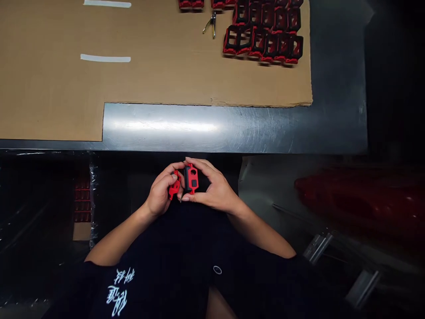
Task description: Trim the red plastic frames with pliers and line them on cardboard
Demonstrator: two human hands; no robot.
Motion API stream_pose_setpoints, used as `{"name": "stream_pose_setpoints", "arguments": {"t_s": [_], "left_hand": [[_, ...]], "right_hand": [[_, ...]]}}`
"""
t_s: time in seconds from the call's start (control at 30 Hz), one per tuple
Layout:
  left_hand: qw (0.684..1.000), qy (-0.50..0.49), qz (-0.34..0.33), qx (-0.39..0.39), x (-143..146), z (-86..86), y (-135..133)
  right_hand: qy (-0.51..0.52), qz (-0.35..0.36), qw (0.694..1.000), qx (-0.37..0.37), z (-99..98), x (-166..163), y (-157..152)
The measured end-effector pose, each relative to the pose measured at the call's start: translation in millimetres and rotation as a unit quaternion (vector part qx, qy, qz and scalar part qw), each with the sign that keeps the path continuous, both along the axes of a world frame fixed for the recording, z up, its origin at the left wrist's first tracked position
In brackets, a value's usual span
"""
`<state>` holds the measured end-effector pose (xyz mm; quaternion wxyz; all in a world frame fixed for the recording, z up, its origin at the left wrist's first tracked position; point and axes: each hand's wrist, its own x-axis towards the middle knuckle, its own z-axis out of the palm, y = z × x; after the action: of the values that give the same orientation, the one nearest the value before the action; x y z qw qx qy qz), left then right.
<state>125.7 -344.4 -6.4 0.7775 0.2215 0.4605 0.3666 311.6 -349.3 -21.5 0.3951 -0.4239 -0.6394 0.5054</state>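
Just off the table's front edge, my left hand (161, 189) and my right hand (215, 186) are close together in front of my body. Between the thumb and fingers of my left hand is a small red plastic part (174, 188), partly covered by the fingers. My right hand grips a red-and-black plastic frame (191, 179) by its two ends, with the thumb below and the fingers above. The frame's red face has a round hole and a dark square. A narrow gap shows between the two parts, and fingertips of my left hand reach towards the frame.
Rows of red-and-black frames (265, 42) stand on the cardboard sheet (159, 84) at the back right. Cutting pliers (210, 25) lie beside them. The metal tabletop (199, 126) shows along the front. Red parts (82, 201) sit low on the left.
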Motion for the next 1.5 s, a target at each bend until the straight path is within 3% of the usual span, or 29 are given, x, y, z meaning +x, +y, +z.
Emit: {"name": "stream_pose_setpoints", "arguments": {"t_s": [0.33, 0.73, 1.2, 1.5], "left_hand": [[0.998, -0.053, -0.023, -0.005, -1.5, -1.4, -2.9], [0.992, 0.056, -0.095, 0.065, -9.3, 3.2, -11.3], [0.991, 0.019, -0.099, 0.09, -14.8, 1.9, -13.2], [0.985, 0.057, -0.112, 0.118, -14.7, 7.2, -12.8]], "right_hand": [[-0.01, 0.024, 0.999, 0.039, -1.0, -1.2, 8.3], [0.016, 0.017, 1.0, 0.012, -0.5, -4.7, 1.2], [0.01, 0.018, 0.998, 0.058, 3.1, -6.8, 2.7], [0.011, 0.008, 0.999, 0.05, 2.0, -7.9, 1.4]]}}
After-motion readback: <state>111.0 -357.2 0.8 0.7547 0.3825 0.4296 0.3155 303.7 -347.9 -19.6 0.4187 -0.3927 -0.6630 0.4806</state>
